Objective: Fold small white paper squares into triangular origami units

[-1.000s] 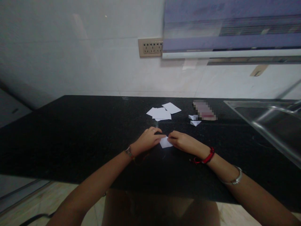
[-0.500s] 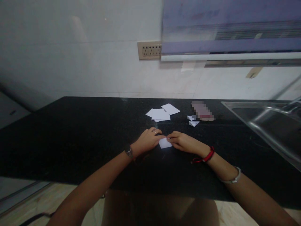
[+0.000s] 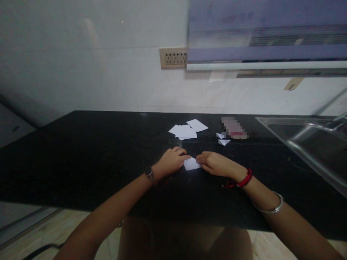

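A small piece of white paper (image 3: 191, 165) with a folded, slanted outline lies on the black countertop between my hands. My left hand (image 3: 171, 160) holds it at its upper left edge, the thumb pressed on it and the other fingers curled beyond. At the right edge, my right hand (image 3: 215, 163) grips the same paper with its fingers bent together. The fingertips partly cover the paper's right side. Farther back lie several loose white paper sheets (image 3: 185, 131), overlapping. Two small folded paper pieces (image 3: 223, 142) rest to the right of those sheets.
A blurred-out pinkish object (image 3: 234, 128) lies behind the folded pieces. On the right, a metal sink (image 3: 291, 142) is set into the black countertop (image 3: 81, 159). A socket strip (image 3: 173, 58) and a purple-blue panel (image 3: 230, 32) are on the tiled wall.
My right hand has slid a little to the right along the paper's edge, leaving more of the paper showing. My left hand stays nearly where it was.
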The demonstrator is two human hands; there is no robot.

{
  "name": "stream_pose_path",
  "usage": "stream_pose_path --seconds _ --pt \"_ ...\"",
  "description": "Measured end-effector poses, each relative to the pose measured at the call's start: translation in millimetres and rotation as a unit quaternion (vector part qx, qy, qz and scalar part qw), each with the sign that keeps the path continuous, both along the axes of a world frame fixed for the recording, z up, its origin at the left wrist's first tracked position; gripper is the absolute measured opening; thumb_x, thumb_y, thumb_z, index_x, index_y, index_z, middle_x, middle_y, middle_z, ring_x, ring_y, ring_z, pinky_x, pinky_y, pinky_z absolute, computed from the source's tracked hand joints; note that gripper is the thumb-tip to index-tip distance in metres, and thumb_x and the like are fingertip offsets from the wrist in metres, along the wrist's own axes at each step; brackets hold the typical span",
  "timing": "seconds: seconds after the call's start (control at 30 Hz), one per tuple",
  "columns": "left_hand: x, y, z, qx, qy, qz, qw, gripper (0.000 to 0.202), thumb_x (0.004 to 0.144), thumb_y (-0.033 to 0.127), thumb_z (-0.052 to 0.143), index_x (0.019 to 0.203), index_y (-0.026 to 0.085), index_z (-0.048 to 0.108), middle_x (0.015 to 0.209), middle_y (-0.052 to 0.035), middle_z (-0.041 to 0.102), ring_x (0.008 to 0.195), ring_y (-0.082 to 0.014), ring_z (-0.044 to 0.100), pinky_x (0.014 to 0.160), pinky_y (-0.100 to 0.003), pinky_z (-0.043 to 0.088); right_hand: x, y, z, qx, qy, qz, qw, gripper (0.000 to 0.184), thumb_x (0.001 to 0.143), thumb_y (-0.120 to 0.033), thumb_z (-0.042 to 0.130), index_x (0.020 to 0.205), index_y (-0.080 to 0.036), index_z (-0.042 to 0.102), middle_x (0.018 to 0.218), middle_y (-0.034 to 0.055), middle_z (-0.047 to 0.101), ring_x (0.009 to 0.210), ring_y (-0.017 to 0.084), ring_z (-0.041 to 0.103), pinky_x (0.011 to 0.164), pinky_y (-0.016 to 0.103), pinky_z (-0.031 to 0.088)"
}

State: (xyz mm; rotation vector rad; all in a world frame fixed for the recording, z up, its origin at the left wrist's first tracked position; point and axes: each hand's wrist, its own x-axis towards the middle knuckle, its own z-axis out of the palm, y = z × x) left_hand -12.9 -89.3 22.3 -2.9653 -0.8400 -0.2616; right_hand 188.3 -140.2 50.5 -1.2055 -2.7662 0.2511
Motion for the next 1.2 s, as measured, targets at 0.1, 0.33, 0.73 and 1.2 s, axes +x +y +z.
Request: stream_pose_path --seconds 0.1,0.33,0.73,1.2 --pt "-0.2 0.2 -1.2 -0.001 -0.004 0.006 1.000 0.028 0.084 0.026 0.038 0.108 0.033 0.049 0.106 -0.0001 0.050 0.095 -0.0174 0.043 0.074 -0.029 0.035 0.7 -2.4 2.6 0.002 -0.018 0.012 1.000 0.018 0.077 -0.013 0.042 0.081 -0.012 0.060 0.080 0.0087 0.061 0.080 0.016 0.054 0.076 0.028 0.038" --pt "0.2 1.3 -2.9 -0.004 -0.006 0.006 1.000 0.028 0.084 0.025 0.038 0.109 0.031 0.050 0.107 -0.0010 0.050 0.097 -0.0172 0.043 0.077 -0.029 0.035 1.6 -8.0 8.5 0.006 -0.070 -0.010 0.997 0.018 0.072 -0.012 0.044 0.074 -0.012 0.062 0.073 0.0090 0.062 0.074 0.017 0.055 0.074 0.028 0.038" --pt "-1.5 6.2 -9.6 -0.023 -0.058 -0.007 0.998 0.026 0.086 0.030 0.036 0.105 0.031 0.053 0.105 -0.0016 0.050 0.094 -0.0156 0.045 0.078 -0.028 0.036 12.2 7.5 -2.9 0.028 0.034 -0.038 0.998 0.023 0.079 -0.017 0.042 0.092 -0.014 0.061 0.087 0.0080 0.060 0.082 0.016 0.053 0.075 0.026 0.040" --pt "-0.2 -6.2 0.9 -0.070 -0.113 0.177 0.975 0.047 0.079 0.054 0.032 0.071 0.014 0.055 0.075 -0.0050 0.053 0.072 -0.0166 0.049 0.065 -0.029 0.037 -7.9 6.9 -20.9 0.009 0.122 -0.113 0.986 0.019 0.078 -0.015 0.047 0.088 -0.014 0.064 0.079 0.0064 0.058 0.074 0.014 0.054 0.068 0.024 0.041"
